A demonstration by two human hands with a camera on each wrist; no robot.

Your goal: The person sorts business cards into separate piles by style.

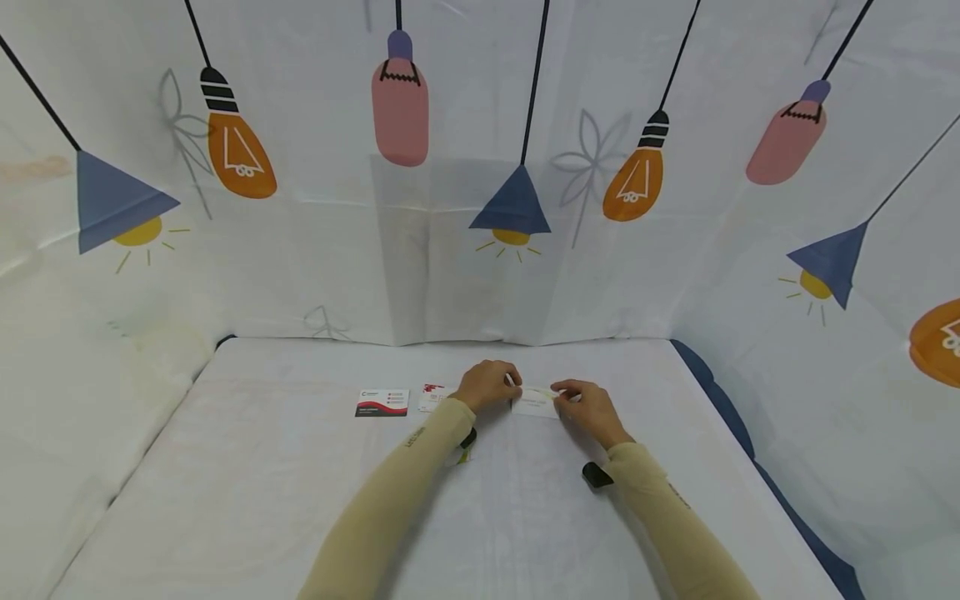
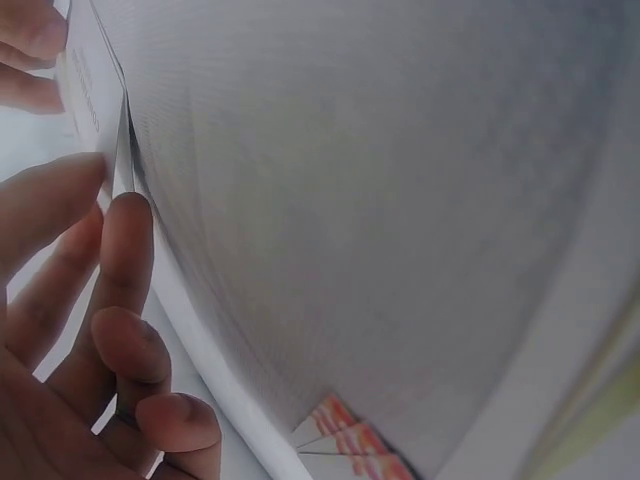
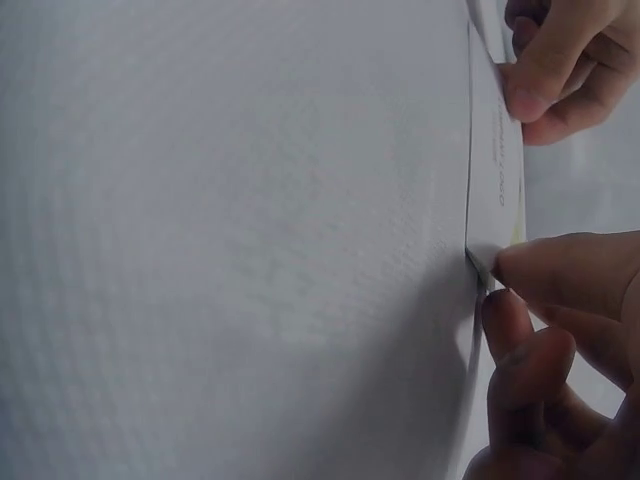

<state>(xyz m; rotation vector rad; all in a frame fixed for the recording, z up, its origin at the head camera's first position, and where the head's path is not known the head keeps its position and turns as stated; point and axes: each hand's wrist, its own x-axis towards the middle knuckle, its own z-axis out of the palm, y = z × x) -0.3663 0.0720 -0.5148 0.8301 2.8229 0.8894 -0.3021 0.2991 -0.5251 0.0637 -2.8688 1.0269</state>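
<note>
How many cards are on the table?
3: a white card pinched between both hands, a red-marked card partly behind the left hand, and a dark-banded card farthest left. Others may be hidden.

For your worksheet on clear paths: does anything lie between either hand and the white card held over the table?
Nothing visible does. The left hand and right hand each pinch an end of the white card. The two other cards lie to the left on the table, apart from it.

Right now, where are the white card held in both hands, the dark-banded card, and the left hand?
white card (image 1: 536, 403), head view, middle of its face.
dark-banded card (image 1: 382, 402), head view, centre of the card.
left hand (image 1: 488, 384), head view, back of the hand.
</note>
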